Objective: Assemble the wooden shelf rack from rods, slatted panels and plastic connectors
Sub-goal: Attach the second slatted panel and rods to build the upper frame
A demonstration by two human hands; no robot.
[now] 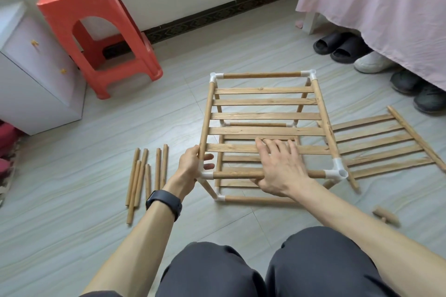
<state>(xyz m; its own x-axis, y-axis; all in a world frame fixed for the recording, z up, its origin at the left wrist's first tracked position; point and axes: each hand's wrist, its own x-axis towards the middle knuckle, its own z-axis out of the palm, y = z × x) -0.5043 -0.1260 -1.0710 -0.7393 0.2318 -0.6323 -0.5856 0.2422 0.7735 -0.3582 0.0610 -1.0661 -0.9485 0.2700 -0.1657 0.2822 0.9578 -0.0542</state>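
Observation:
A two-tier wooden rack [263, 103] stands on the floor, its rods joined at the corners by white plastic connectors [337, 172]. My left hand [193, 166] grips the left side rod of the top tier near its front corner. With fingers spread flat, my right hand [280, 164] presses on the front slats and front rod of the top slatted panel. A spare slatted panel [386, 144] lies flat on the floor to the right of the rack. Several loose rods [147, 176] lie to the left.
A red plastic stool [96, 31] and a white cabinet [31, 75] stand at the back left. A bed with a pink skirt [376, 7] and several shoes [342, 48] fill the back right. A short wooden piece [386, 216] lies near my right forearm.

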